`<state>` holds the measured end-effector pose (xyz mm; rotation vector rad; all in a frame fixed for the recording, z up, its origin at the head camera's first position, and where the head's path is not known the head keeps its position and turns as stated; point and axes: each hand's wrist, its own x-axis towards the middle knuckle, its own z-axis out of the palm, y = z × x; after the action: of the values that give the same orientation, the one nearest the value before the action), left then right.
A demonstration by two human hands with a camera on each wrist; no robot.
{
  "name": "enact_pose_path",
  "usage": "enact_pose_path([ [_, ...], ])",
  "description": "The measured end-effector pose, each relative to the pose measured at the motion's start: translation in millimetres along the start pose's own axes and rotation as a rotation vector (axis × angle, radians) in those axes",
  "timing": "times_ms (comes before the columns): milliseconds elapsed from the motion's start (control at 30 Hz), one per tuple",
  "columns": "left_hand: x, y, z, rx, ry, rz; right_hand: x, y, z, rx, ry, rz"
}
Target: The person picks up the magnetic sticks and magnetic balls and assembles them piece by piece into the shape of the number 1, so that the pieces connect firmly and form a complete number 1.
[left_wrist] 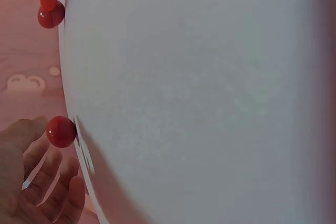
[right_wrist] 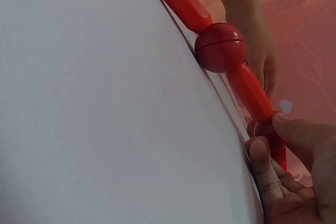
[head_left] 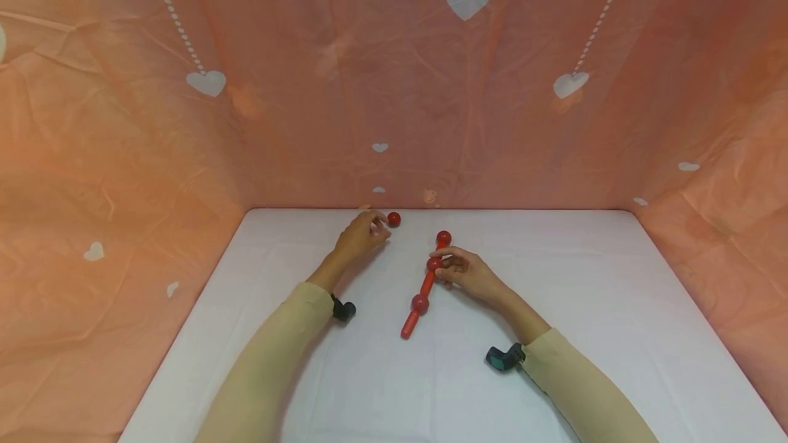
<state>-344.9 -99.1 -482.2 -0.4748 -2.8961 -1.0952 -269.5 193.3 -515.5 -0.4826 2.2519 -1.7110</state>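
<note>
On the white table lies a chain of red balls and red rods (head_left: 427,284), slanting from back right to near left. My right hand (head_left: 470,275) pinches its middle ball (head_left: 434,264) between thumb and fingers; in the right wrist view the fingers partly cover that ball. One rod (right_wrist: 251,93) joins it to the nearer ball (right_wrist: 220,48), and another rod forms the near end. A separate red ball (head_left: 394,219) sits near the table's back edge. Beside it is my left hand (head_left: 363,234), thumb and fingers spread apart, with the fingertips close to the ball; contact cannot be made out.
The white table (head_left: 554,279) is bounded at the back and sides by an orange cloth (head_left: 394,101) printed with pale hearts. Both wrists carry small black cameras, one on the left wrist (head_left: 343,308) and one on the right wrist (head_left: 506,357).
</note>
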Motion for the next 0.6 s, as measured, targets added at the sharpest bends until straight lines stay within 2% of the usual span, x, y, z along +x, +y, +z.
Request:
enact_pose_path([
  [267, 5.5, 2.6, 5.9, 0.054, 0.036, -0.019, -0.6, -1, -1, 0.019, -0.002, -0.005],
  [600, 13.1, 4.3, 12.0, 0.085, 0.023, -0.062, -0.7, -1, 0, 0.006, -0.003, 0.002],
])
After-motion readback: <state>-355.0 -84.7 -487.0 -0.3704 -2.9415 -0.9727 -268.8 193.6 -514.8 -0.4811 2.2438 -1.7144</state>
